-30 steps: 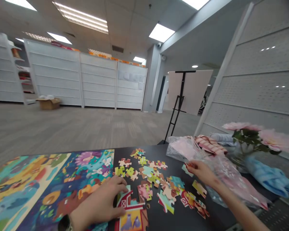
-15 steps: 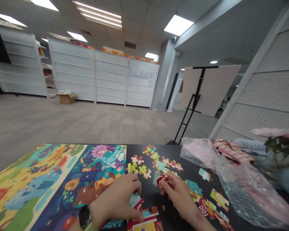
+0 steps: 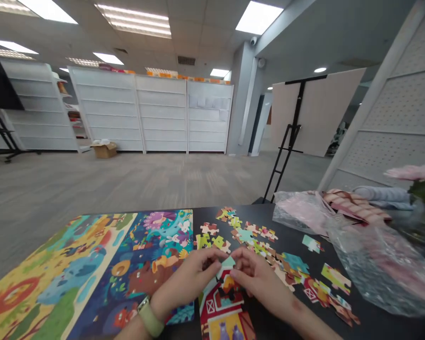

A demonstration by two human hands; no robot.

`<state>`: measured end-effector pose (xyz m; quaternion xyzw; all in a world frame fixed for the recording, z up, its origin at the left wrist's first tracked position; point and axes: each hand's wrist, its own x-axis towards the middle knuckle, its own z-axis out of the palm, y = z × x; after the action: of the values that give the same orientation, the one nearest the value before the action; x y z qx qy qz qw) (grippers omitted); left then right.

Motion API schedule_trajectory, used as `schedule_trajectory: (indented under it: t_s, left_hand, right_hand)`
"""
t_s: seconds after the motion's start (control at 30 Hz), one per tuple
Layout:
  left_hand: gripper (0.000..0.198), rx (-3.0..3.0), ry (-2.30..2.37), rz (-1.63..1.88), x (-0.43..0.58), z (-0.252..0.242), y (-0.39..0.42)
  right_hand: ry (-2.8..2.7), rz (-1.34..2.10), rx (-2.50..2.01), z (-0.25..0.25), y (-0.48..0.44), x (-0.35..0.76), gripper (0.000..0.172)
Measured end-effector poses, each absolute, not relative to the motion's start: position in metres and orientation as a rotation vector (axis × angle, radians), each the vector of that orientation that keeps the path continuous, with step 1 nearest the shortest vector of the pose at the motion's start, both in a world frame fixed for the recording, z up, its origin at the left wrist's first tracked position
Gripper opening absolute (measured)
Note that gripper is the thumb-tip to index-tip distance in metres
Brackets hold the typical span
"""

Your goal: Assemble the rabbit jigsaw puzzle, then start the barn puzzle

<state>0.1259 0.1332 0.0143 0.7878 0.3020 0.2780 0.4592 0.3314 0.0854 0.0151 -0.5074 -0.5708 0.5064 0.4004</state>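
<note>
My left hand [image 3: 203, 271], with a watch on its wrist, pinches the left side of a puzzle piece [image 3: 228, 264] with a pale green and red print. The fingers of my right hand [image 3: 257, 274] close on the right side of the same piece, close to the left fingertips. Just below both hands lies a joined puzzle section [image 3: 212, 309] showing a red barn. Its upper part, with an orange and red figure, shows between the hands. Several loose puzzle pieces [image 3: 246, 236] lie beyond and to the right of my right hand.
Two colourful picture puzzles [image 3: 71, 269] cover the left of the black table [image 3: 265, 211]. Clear plastic bags with pink cloth [image 3: 375, 264] and a pink flower [image 3: 411, 172] are at the right. An easel [image 3: 286, 141] and white shelves [image 3: 163, 115] stand beyond.
My left hand has moved up and right from the barn section, and now both hands meet at one piece. The barn section shows more fully. The camera view has shifted slightly.
</note>
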Motion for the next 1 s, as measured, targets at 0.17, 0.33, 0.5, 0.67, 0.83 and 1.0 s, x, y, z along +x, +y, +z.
schedule_trajectory:
  t_s: [0.17,0.33,0.5,0.67,0.83,1.0]
  left_hand:
    - [0.019,2.178,0.862,0.554,0.119,0.024,0.132]
    - [0.035,2.388,0.843,0.287,0.108,0.029,0.135]
    - [0.040,2.375,0.829,0.266,0.107,0.026,0.137]
    - [0.022,2.431,0.745,0.175,0.109,0.031,0.133]
    - [0.041,2.438,0.845,0.126,0.116,0.035,0.124]
    - [0.044,2.406,0.882,0.088,0.118,0.033,0.125]
  right_hand:
    - [-1.498,1.301,-1.377,0.001,0.086,0.337,0.030]
    - [-1.545,1.183,-1.538,-0.008,0.085,0.336,0.018]
    - [-1.872,0.787,-1.664,0.002,0.086,0.333,0.014]
    - [-2.025,0.582,-1.629,0.008,0.087,0.340,0.023]
    - [-1.609,0.460,-1.644,0.019,0.098,0.404,0.030]
    - [-1.609,0.434,-1.719,0.029,0.083,0.452,0.027]
